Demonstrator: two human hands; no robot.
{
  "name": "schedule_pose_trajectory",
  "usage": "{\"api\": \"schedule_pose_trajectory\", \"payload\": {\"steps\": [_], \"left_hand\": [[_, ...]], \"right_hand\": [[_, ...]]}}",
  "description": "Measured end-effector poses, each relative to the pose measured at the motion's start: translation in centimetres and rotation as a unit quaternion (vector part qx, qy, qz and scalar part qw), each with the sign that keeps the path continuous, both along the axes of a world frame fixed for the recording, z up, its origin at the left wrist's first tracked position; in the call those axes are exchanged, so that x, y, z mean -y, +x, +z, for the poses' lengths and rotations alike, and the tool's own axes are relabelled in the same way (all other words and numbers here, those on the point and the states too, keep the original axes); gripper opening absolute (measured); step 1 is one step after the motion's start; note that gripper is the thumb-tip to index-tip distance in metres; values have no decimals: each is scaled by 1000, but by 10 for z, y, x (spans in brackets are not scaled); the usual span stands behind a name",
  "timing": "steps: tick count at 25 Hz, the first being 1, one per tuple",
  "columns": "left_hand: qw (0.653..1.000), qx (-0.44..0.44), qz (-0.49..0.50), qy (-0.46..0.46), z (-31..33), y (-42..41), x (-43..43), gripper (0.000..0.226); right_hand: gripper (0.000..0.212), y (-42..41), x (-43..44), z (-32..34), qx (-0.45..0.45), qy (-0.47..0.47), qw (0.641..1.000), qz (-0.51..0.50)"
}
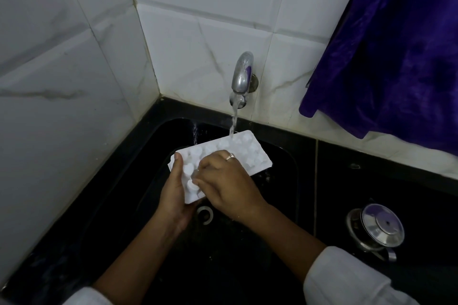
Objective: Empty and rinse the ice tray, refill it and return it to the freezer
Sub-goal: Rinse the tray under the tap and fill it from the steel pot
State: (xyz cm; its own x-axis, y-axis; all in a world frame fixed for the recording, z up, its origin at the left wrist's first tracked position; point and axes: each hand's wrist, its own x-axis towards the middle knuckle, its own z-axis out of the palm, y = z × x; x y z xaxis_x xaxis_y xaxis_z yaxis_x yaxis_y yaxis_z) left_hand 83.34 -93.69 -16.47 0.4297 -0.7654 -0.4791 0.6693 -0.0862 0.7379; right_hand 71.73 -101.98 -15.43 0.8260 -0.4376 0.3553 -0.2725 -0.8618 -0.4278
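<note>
Head: ice tray (247, 156) between both hands

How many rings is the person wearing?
1. A ring sits on a finger of the right hand, over the ice tray. The left hand shows none, though its fingers are mostly hidden.

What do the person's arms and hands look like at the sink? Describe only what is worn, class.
Both forearms are bare up to white sleeves pushed back near the elbows. The right hand wears a light metallic ring on one finger. The left hand shows no ring, watch or glove.
</note>
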Motion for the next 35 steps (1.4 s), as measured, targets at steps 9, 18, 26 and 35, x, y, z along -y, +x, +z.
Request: {"api": "schedule_pose_trajectory", "payload": {"steps": [9, 18, 26, 35], "left_hand": [[999, -24, 0, 27, -2, -9, -4, 68], [999, -32, 35, -6, 1, 8, -13, 64], [1000, -17, 0, -21, -6, 14, 1, 68], [986, 66, 11, 153, -36, 10, 43, 49]], "right_hand": [[23, 22, -4, 0, -71, -109, 985, -114], [24, -2, 29, -2, 5, 46, 999, -21], [42, -18, 49, -5, -9, -32, 976, -214], [24, -60, 84, 36, 146, 374, 868, -292]]}}
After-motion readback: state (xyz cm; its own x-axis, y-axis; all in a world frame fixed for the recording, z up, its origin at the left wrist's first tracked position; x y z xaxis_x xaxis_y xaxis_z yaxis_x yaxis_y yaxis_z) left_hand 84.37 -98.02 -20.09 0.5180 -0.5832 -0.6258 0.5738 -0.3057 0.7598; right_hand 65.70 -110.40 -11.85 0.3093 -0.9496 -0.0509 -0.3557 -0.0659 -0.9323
